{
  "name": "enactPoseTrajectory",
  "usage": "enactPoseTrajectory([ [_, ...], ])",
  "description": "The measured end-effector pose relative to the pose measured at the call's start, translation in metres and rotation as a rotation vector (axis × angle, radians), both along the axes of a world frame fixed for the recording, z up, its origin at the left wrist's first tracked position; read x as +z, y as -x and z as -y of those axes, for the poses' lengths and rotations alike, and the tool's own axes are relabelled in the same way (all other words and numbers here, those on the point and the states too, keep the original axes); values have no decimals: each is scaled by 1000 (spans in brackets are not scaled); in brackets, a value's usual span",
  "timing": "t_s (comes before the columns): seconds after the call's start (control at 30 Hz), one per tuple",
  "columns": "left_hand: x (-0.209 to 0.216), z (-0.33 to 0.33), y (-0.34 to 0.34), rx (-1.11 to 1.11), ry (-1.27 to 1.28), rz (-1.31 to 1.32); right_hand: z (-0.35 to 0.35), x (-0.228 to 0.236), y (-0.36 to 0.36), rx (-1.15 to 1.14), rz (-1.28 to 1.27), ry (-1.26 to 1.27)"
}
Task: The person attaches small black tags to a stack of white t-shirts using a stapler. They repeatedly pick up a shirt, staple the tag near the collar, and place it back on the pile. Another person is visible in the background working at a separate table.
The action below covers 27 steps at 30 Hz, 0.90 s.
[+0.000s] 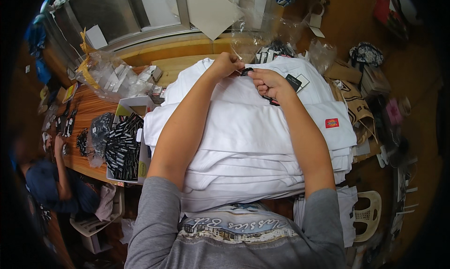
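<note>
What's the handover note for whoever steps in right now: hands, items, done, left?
Left hand: pinched shut on a small black tag at the collar of the top white shirt.
Right hand: curled shut at the same tag, resting on the shirt.
Shirt stack lies on the wooden table; box of black tags to its left.
Done: cannot tell how many are tagged.
Left: this tag looks not yet finished.

A long wooden table (89, 110) runs beneath a metal-framed window (140, 16), a brown floor (412, 81) lies to the right, and a pale plastic chair (368, 215) stands near the lower edge.
</note>
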<state>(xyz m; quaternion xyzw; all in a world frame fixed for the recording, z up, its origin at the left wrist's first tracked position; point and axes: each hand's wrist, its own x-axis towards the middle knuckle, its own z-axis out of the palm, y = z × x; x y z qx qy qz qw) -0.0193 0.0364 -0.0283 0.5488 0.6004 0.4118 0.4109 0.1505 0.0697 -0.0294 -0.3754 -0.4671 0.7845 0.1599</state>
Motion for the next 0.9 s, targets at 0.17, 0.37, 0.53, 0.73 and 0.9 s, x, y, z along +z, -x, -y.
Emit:
enactPoseTrajectory([
  [0.17,5,11,2,-10,-119,-284,-1,-3,-3,-11,-59,-7],
  [0.37,-3,3,2,-15,-133,-162,-7,-8,-6,37,-26,-121],
  [0.53,9,12,12,66,-17,146,3,6,-4,-61,172,-421],
  [0.73,10,7,18,141,-19,341,-5,10,-15,-257,200,-439],
  [0.9,13,8,19,141,-1,391,-13,14,-32,-300,420,-819],
])
